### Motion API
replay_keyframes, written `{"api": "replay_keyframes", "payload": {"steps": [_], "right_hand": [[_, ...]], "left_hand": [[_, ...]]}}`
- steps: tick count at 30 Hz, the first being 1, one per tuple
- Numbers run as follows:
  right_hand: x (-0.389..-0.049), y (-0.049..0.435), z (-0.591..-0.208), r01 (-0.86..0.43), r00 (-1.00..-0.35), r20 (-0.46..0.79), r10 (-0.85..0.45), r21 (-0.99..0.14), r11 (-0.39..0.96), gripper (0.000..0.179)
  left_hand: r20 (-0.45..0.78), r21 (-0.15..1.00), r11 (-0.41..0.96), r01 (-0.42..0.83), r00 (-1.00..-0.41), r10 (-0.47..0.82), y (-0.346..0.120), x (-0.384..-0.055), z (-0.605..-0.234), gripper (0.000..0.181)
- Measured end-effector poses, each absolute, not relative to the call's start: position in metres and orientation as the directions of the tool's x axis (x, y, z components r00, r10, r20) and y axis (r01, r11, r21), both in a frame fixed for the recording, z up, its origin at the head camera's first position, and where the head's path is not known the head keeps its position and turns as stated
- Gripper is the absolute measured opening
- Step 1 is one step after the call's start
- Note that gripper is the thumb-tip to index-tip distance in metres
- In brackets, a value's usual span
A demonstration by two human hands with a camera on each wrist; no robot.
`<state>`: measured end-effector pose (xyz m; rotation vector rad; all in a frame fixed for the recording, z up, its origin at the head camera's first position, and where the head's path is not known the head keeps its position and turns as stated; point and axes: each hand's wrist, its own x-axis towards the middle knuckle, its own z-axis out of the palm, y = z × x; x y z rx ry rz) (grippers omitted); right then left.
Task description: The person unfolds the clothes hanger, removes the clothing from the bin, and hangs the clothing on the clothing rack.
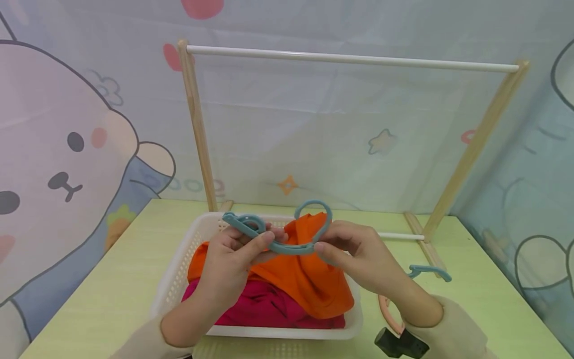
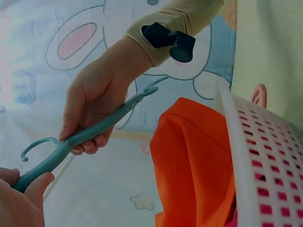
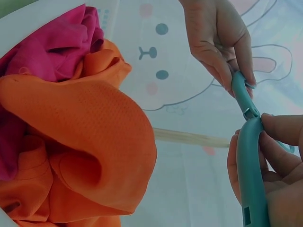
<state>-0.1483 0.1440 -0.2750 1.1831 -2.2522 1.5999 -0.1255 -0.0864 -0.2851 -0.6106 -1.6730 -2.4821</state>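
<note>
Above the basket, the left hand and right hand are pinching the blue hanger. Work is seemingly just beginning: orange cloth and magenta cloth are lying in the basket, neither is hanging on the blue hanger yet; the rack is standing behind.

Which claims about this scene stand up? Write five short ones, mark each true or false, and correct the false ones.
1. The left hand and right hand both hold the teal curved plastic hanger. True.
2. The crumpled magenta cloth hangs from a rod. False: the magenta cloth lies in the white perforated plastic basket.
3. The bright orange cloth is in the basket. True.
4. The rack with light wooden posts stands in front of the basket. False: the rack is behind it.
5. A peach curved piece lies right of the basket. True.
</note>
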Motion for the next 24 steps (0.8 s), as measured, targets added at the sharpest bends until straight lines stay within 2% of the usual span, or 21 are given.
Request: {"api": "replay_keyframes", "payload": {"steps": [7, 15, 24], "right_hand": [[-0.147, 0.145, -0.275, -0.619, -0.725, 0.512, -0.462, -0.777, 0.111, 0.006], [-0.145, 0.145, -0.275, -0.564, -0.782, 0.481, -0.397, -0.816, 0.123, 0.006], [-0.143, 0.144, -0.274, -0.528, -0.836, 0.459, -0.300, -0.822, 0.215, 0.009]], "left_hand": [[0.343, 0.838, -0.471, 0.274, -0.937, 0.065, -0.077, -0.124, -0.290, 0.012], [0.327, 0.777, -0.572, 0.261, -0.945, 0.013, -0.067, -0.124, -0.295, 0.010], [0.314, 0.710, -0.665, 0.231, -0.949, 0.006, -0.059, -0.127, -0.300, 0.011]]}}
